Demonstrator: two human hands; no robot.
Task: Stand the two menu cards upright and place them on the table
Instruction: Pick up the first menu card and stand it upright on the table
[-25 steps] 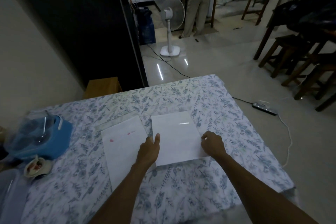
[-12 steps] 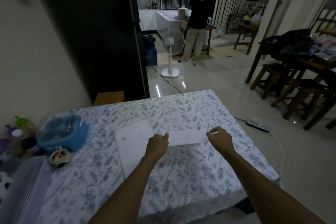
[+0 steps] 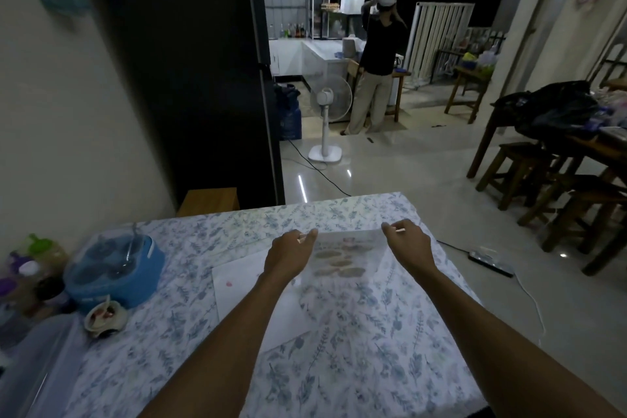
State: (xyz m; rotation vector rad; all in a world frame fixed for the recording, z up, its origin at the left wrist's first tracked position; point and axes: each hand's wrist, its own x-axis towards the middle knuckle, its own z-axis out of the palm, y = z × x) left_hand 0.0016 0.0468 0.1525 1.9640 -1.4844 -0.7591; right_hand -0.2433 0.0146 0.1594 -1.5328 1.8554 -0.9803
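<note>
One menu card is raised off the floral tablecloth, tilted so its printed side with food pictures faces me. My left hand pinches its top left corner and my right hand pinches its top right corner. The second menu card lies flat on the cloth, white side up with a small pink mark, to the left of and partly under my left forearm.
A blue container with a clear lid, a small bowl and bottles sit at the table's left. Beyond the table a standing fan, a person, and wooden stools at right.
Both hands lifted the right menu card from flat on the table and tilted it up, so its printed face now shows. The camera has tipped upward.
</note>
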